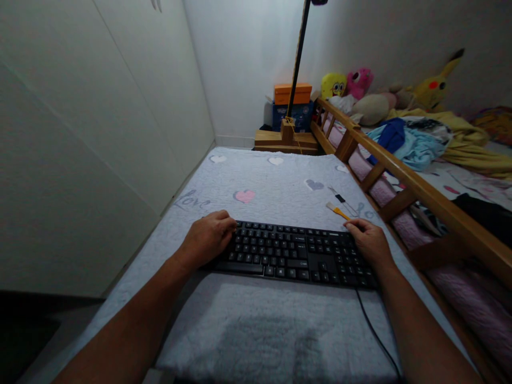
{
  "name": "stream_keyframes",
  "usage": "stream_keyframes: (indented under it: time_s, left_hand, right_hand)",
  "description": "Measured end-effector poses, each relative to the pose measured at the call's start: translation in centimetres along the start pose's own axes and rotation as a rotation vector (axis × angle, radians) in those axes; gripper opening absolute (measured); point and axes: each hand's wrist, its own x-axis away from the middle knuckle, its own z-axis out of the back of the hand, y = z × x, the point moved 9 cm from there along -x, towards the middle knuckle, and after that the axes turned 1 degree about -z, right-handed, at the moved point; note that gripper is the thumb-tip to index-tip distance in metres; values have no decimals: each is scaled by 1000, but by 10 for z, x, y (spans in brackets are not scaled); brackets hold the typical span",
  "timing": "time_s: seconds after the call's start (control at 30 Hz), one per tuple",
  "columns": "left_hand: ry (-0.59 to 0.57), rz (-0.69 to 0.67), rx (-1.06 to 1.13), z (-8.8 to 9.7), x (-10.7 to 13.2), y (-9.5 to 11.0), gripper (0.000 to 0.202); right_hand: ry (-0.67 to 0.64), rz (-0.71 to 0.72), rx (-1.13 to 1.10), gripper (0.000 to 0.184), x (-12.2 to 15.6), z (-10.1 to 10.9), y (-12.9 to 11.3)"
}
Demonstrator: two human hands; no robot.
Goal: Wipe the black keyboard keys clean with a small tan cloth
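A black computer keyboard lies keys up across the grey bed cover, its cable trailing from the near right edge. Curled around its left end is my left hand, closed with the fingertips at the far left corner. My right hand grips the right end, thumb and fingers near the far right corner. Just beyond those fingers lies a small brush with a yellow handle; its handle end comes close to my fingertips. Farther off rests a thin metal tool with a black sleeve.
A wooden bed rail runs along the right, with clothes and plush toys behind it. White cabinet doors stand on the left. At the far end are a wooden stand with a dark pole and an orange box.
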Motion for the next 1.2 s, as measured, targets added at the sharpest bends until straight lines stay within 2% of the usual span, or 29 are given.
stream_keyframes:
  time_s: [0.23, 0.53, 0.7, 0.83, 0.97, 1.07, 1.2]
  left_hand:
    - [-15, 82, -59, 4, 1, -16, 20]
    - [-99, 229, -164, 10, 4, -33, 22]
    - [-71, 270, -185, 16, 6, -40, 22]
    - [76, 229, -70, 22, 2, -33, 23]
    - [199, 84, 78, 19, -4, -14, 22]
    - [196, -2, 115, 9, -8, -2, 21]
    - [122, 0, 63, -5, -14, 0, 19]
  right_hand:
    - [2, 14, 18, 31, -1, 0, 2]
    - [22, 25, 4, 31, 0, 1, 2]
    - [12, 5, 11, 32, -1, 0, 3]
    - [6, -9, 14, 33, 0, 0, 1]
    - [7, -1, 12, 32, 0, 1, -1]
    - [9, 12, 9, 31, 0, 0, -1]
    - [14, 21, -10, 30, 0, 0, 0]
